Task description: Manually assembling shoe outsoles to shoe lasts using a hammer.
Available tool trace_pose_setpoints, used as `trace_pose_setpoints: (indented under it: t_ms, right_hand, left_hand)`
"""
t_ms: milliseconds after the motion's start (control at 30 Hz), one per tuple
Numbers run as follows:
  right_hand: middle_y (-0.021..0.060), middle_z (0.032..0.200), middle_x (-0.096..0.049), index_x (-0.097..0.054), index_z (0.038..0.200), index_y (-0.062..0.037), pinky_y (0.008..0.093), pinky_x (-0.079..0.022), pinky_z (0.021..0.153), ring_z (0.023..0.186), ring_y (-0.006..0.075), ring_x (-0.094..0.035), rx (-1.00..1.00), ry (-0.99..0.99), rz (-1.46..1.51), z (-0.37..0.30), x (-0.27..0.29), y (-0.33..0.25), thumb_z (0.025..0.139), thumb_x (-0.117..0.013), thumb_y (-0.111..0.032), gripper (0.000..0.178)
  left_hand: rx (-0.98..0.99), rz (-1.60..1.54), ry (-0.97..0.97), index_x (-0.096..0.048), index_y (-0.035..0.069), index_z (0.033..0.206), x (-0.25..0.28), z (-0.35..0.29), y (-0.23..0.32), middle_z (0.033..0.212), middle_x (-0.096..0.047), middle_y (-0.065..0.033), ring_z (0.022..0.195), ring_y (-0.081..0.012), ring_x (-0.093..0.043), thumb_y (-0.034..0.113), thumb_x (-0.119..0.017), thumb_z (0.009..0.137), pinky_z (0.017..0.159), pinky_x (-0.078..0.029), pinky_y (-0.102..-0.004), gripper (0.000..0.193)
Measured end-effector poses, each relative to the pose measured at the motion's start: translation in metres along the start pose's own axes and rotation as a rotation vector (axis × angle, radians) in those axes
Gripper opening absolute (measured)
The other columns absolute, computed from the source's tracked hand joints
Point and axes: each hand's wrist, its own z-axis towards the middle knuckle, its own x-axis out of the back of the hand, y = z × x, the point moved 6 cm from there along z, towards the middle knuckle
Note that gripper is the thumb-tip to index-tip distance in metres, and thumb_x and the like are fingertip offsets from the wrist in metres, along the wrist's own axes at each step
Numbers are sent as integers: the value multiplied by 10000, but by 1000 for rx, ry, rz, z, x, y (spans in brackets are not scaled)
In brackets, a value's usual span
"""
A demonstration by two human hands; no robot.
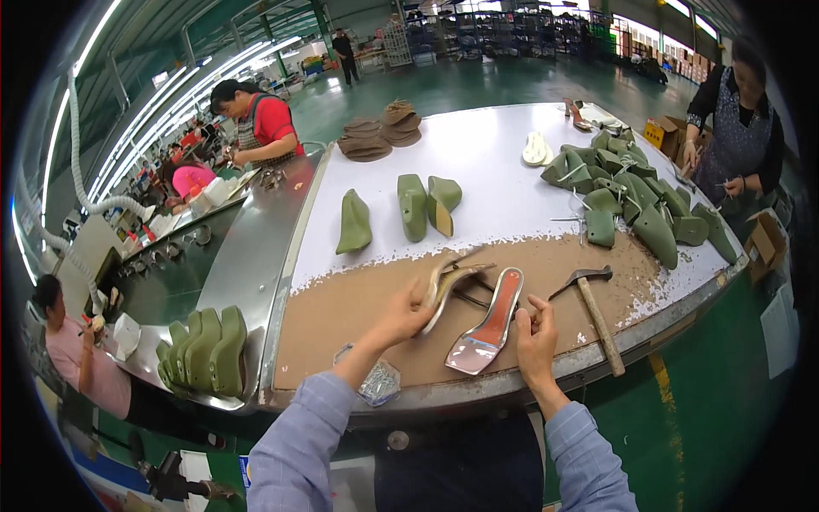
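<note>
My left hand [403, 317] grips a tan, thin-soled sandal [450, 286] by its side, holding it tilted above the brown work surface. Its far end is smeared by motion. A second sandal [492, 328], with a reddish-brown insole and a clear, square toe end, lies slanted between my hands. Beside its right edge is my right hand [536, 341], fingers partly curled and apart, with nothing visible in it; whether it touches the sandal I cannot tell. A hammer [599, 324] with a wooden handle rests to the right. Near my left wrist sits a clear bag of small nails [380, 382].
Three green shoe lasts [412, 207] stand mid-table, with brown stacked pieces [365, 140] behind. A heap of lasts [636, 192] fills the right side. More lasts [205, 350] line the metal bench at left. A co-worker [740, 128] stands at the far right; others work at left.
</note>
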Motion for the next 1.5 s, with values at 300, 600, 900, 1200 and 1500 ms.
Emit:
trace_pose_setpoints:
  t_ms: [300, 600, 900, 1200, 1500]
  right_hand:
    - [108, 952, -620, -467, 1270, 46, 298, -474, 746, 851, 160, -578, 46, -297, 272, 2, -9, -3, 945, -527, -418, 570]
    - [160, 958, -578, -335, 1367, 55, 372, -466, 776, 878, 232, -577, -156, -32, 145, 3, -13, 11, 961, -507, -252, 537]
    - [168, 1089, -596, -496, 1236, 73, 377, -423, 928, 1002, 275, -567, 216, -191, 290, -1, -8, -9, 970, -473, -411, 552]
    - [157, 999, -631, -504, 1160, 91, 343, -450, 859, 915, 226, -589, 171, 72, 224, -3, 1, -3, 994, -348, -277, 433]
    - [44, 776, -489, -370, 1195, -5, 236, -419, 620, 664, 87, -468, 128, 77, 409, -1, -3, -1, 1012, -328, -329, 374]
  left_hand:
    - [-355, -181, 177, -380, 43, 1372, -62, -20, 97, 1093, -603, -267, 950, -402, -616, 43, -504, 909, 790, -503, -433, 479]
    - [63, -1158, -49, -355, 12, 1383, -35, 5, 83, 1243, -557, -153, 1099, -220, -579, 95, -406, 983, 953, -450, -298, 412]
    - [-495, -116, -119, -629, -9, 1077, -47, -11, 145, 1056, -588, -199, 1018, -334, -553, 211, -609, 888, 895, -446, -379, 291]
    - [158, 236, 484, -506, -44, 1245, 45, 170, -26, 1086, -629, -239, 998, -372, -613, 293, -676, 800, 880, -466, -460, 583]
    - [470, -1067, 274, -441, -15, 1286, 35, 71, -74, 1213, -575, -155, 1045, -263, -616, 158, -525, 942, 874, -549, -395, 394]
